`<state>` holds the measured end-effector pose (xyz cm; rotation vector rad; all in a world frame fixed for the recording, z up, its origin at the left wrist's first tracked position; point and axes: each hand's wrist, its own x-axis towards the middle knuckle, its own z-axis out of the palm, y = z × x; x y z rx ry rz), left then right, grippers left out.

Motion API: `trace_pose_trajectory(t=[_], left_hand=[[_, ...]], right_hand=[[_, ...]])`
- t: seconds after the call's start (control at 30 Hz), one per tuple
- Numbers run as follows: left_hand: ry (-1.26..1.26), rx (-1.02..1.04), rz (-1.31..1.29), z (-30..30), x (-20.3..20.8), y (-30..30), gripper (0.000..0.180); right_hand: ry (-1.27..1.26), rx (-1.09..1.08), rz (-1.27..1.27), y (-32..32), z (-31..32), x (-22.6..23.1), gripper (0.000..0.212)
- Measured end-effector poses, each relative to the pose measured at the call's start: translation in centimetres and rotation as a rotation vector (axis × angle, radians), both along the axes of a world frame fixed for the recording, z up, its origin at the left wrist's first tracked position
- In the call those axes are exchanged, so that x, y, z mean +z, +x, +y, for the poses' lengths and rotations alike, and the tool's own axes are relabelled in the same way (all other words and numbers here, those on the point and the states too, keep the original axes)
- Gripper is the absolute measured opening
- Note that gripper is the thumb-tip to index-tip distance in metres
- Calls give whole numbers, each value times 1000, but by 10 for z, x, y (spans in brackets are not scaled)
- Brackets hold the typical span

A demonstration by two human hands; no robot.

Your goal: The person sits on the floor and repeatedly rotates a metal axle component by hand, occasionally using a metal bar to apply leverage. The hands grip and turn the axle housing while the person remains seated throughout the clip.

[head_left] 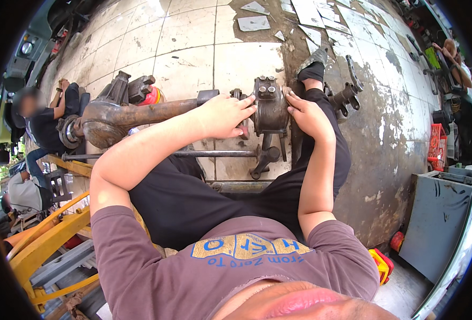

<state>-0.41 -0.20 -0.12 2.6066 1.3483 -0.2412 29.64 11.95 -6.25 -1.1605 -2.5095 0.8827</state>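
Before me lies a rusty vehicle axle (164, 112), its bulging centre casing toward the left. At its right end sits a dark, drum-shaped steel housing (271, 113) with a bolted cap on top. My left hand (225, 114) reaches across the axle tube, its fingertips against the housing's left side and its thumb lower down. From the other side, my right hand (311, 116) presses its fingers to the housing's right rim. The housing is held between both hands; the undersides of my fingers are hidden. A long thin rod (214, 153) runs below the axle to a lever arm (268, 157).
Broken tiles (253, 23) lie on the far floor. Another metal part (344, 98) rests past my right leg. Yellow metal frames (49, 245) stand at left, near a seated person (46, 120). A grey cabinet (437, 224) and a red crate (437, 145) are at right.
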Motion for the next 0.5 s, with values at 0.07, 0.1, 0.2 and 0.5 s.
trace_pose_trajectory(t=[0.07, 0.1, 0.2, 0.5], left_hand=[[1, -4, 0, 1, -2, 1, 79], [4, -9, -5, 2, -2, 1, 79], [6, 2, -9, -2, -2, -3, 79], [-53, 26, -1, 1, 3, 2, 82]], right_hand=[[13, -119, 56, -13, -10, -8, 48], [21, -176, 83, -16, -14, -10, 48], [-70, -44, -65, -9, -9, 20, 49], [-21, -71, -2, -10, -7, 2, 50]])
